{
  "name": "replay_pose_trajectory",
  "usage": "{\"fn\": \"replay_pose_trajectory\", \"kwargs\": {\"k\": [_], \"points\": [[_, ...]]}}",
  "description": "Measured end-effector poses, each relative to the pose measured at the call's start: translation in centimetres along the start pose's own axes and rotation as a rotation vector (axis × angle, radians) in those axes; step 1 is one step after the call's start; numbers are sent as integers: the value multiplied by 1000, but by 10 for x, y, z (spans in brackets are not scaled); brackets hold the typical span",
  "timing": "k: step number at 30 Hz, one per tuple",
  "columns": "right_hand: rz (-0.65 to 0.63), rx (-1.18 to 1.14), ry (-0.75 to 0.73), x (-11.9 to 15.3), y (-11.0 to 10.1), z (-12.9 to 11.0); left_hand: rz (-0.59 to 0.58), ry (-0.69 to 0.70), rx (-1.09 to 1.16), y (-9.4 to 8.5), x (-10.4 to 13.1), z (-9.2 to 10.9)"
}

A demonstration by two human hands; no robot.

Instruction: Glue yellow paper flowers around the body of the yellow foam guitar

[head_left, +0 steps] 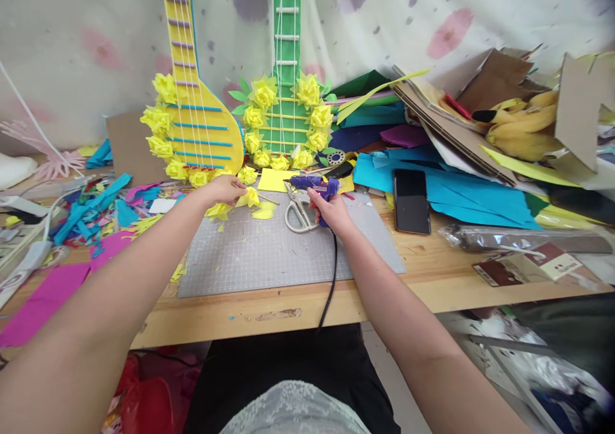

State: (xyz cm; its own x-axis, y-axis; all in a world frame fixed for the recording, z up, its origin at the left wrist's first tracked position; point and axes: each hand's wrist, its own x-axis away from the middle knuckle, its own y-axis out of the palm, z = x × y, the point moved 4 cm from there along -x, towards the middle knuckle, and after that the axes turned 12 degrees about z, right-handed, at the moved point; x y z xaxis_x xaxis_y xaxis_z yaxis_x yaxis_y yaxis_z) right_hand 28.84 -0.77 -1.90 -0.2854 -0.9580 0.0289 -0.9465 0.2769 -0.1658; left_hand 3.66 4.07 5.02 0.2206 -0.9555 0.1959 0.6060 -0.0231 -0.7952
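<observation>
The left hand point(228, 189) is drawing its thumb and fingers together and appears to be pinching a small yellow paper flower point(250, 197) by its edge, the petals spreading out just to the right of the fingertips. The right hand point(329, 211) is wrapping its fingers around the handle of a blue-purple plastic glue gun point(312, 182). The gun's long axis is running roughly sideways, with its nozzle pointing left towards the pinched flower; a short gap is separating the two. The flower is thus lying beyond the nozzle end of the right hand's grip, while the left hand is the nearer one, right at the petals.

Loose yellow petals point(263, 212) are lying just to the right of the left fingertips and slightly nearer the person. White-handled scissors point(291, 219) are resting below the gun barrel, just left of the right hand, on a grey gridded cutting mat point(288, 264). A black cord point(331, 287) is trailing from the handle towards the person. Beyond both grips, a yellow guitar-shaped craft piece point(233, 141) and a green one point(295, 27) are standing upright, bearing similar flowers.
</observation>
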Motion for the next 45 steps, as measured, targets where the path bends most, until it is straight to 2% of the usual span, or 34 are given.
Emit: {"fn": "replay_pose_trajectory", "kwargs": {"k": [8, 15, 20, 24, 28, 31, 32, 34, 37, 39, 41, 45], "points": [[-1, 28, -4, 3, -1, -3, -8, -23, 25, 1, 6, 0], [3, 16, -17, -1, 0, 2, 35, -18, 49, 4, 0, -9], [3, 13, -30, 0, 0, 1, 147, -41, 86, 4, -12, -20], [1, 20, -39, 1, 0, 0, 185, -14, -57, 3, -12, -25], [2, 11, -44, 2, 0, -1, 349, 131, -232, -8, 7, -18], [4, 21, -54, 2, 2, -1, 515, 230, -223, -12, 28, -9], [4, 28, -56, 2, 2, -1, 546, 266, -221, -10, 34, -7], [8, 40, -63, 3, 2, -2, 524, 336, -239, 2, 43, -4], [17, 58, -67, 3, 2, -3, 330, 370, -274, 33, 47, -9], [27, 65, -60, 4, 1, -4, 278, 367, -271, 49, 47, -16], [34, 65, -55, 4, 0, -6, 312, 359, -219, 58, 48, -22], [25, 81, -54, 7, -1, -11, 378, 370, -118, 64, 49, -31]]}}
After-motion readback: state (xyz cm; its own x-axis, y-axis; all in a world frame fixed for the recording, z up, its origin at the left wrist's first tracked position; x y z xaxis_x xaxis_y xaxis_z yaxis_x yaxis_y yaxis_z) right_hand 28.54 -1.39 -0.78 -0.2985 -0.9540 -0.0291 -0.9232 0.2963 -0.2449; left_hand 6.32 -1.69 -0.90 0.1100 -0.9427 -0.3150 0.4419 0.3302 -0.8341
